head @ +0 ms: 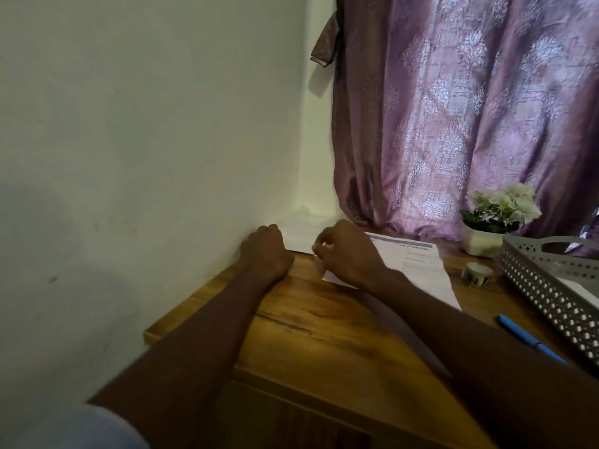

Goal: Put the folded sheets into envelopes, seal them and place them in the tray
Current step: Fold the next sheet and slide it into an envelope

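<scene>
Both hands work at the worktop's [324, 335] far edge: left hand [265, 251] curled, grasp unclear; right hand [346, 254] pinching the sheet [418, 264], presumably to lift it; tray [551, 286] waits at right edge.

Perforated grey plastic tray [547, 286]: your right edge cuts it | white printed sheet [418, 259]: text blurred, near part under your right hand [348, 254]

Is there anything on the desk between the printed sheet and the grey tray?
Yes. A roll of tape sits on the desk between the printed sheet and the grey tray, and a blue pen lies nearer the camera beside the tray.
</scene>
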